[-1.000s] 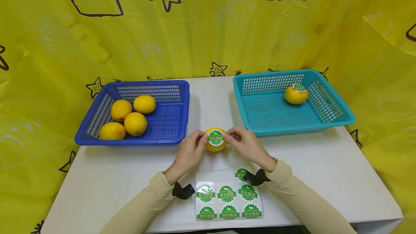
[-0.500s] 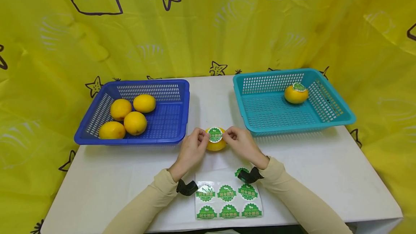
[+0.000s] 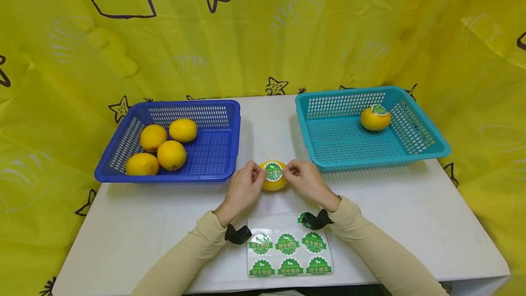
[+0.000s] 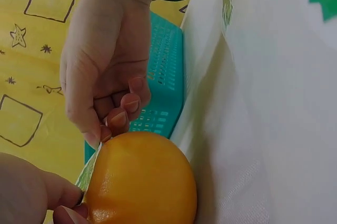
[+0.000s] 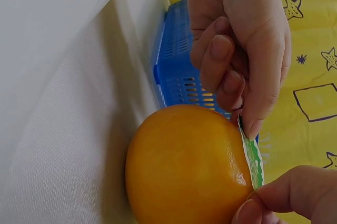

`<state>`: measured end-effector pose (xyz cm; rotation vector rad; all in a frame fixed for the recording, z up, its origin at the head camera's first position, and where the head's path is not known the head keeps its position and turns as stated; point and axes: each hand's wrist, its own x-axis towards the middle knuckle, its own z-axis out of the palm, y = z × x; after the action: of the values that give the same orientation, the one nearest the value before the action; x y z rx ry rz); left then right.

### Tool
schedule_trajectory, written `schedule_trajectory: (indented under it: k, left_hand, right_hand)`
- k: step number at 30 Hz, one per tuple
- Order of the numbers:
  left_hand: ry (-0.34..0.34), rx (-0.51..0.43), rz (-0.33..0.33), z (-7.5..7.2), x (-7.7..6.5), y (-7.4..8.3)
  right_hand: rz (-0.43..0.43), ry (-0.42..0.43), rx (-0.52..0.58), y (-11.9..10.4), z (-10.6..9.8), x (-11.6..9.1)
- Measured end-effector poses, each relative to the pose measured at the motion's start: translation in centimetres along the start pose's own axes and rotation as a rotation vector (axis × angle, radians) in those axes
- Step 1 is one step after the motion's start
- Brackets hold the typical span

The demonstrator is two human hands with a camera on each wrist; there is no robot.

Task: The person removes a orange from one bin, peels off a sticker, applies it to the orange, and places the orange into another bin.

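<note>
A yellow-orange fruit, apparently an orange [image 3: 274, 186], sits on the white table between both hands. Over its top lies a round green-and-white sticker [image 3: 273, 171]. My left hand [image 3: 242, 188] pinches the sticker's left edge between thumb and forefinger, while my right hand [image 3: 309, 182] pinches the right edge. Seen from the side in the left wrist view, the sticker [image 4: 88, 174] stretches flat between the fingertips against the orange [image 4: 147, 179]. The right wrist view shows the sticker [image 5: 254, 161] right at the peel, its ends partly hidden by fingertips.
A sheet of green stickers [image 3: 287, 257] lies in front of the orange. To the left stands a blue basket [image 3: 213, 150] with several oranges. On the right, a teal basket [image 3: 341, 136] holds one stickered orange [image 3: 375, 121]. A yellow curtain [image 3: 246, 35] hangs behind the table.
Both hands stay at the orange with the sticker between them. The right wrist has shifted slightly left and the left wrist slightly right; the baskets are unchanged.
</note>
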<state>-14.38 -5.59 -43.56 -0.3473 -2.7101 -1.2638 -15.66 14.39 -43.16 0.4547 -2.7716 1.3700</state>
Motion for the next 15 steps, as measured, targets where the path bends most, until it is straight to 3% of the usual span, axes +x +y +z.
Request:
schedule_trajectory:
  k: [9, 15]
  left_hand:
    - [-0.046, -0.074, -0.034, 0.07, 0.02, 0.17]
    - [-0.038, -0.05, -0.048, 0.1, 0.17, 0.1]
  right_hand:
    - [-0.006, -0.021, 0.01, 0.31, -0.18, -0.2]
    - [0.022, -0.035, 0.035, 0.49, -0.21, -0.1]
